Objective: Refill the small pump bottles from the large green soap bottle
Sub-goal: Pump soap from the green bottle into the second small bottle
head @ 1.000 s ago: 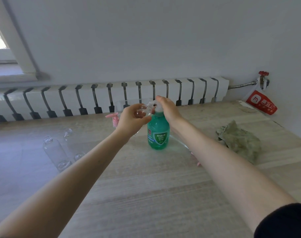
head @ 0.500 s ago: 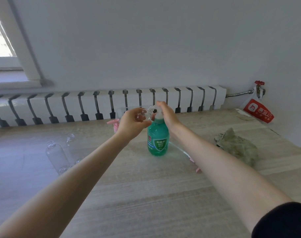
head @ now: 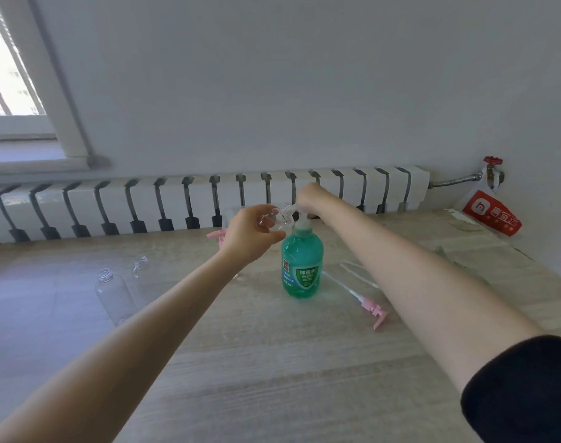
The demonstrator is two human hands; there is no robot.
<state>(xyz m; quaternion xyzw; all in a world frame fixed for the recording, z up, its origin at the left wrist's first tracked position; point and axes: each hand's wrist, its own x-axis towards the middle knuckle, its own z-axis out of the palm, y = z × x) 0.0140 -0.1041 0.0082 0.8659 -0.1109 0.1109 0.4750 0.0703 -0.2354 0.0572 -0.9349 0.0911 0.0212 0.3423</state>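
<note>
Head camera, looking down along both bare forearms at a pale wooden table (head: 256, 362). The green soap bottle (head: 302, 266) stands upright near the middle of it, label facing the viewer, with its white pump head (head: 303, 220) on top. The right hand (head: 311, 199) lies over that pump head, fingers bent down on it (whether they wrap round it or only press cannot be told from behind). The left hand (head: 252, 233) pinches a small clear bottle (head: 277, 219) between thumb and curled fingers, holding it tilted just beside the pump head, with its threaded neck toward the nozzle. Left of the arms, well apart from the soap bottle, an uncapped clear bottle (head: 114, 294) stands on the table, and a second clear bottle (head: 140, 266) stands a little farther back. A pink pump (head: 373, 310) with its long dip tube lies flat to the right of the soap bottle, partly under the right forearm. Another pink pump (head: 215, 235) shows behind the left hand. A white radiator (head: 176, 203) runs along the wall behind the table, and a red-and-white bag (head: 491, 215) hangs at its right end.
</note>
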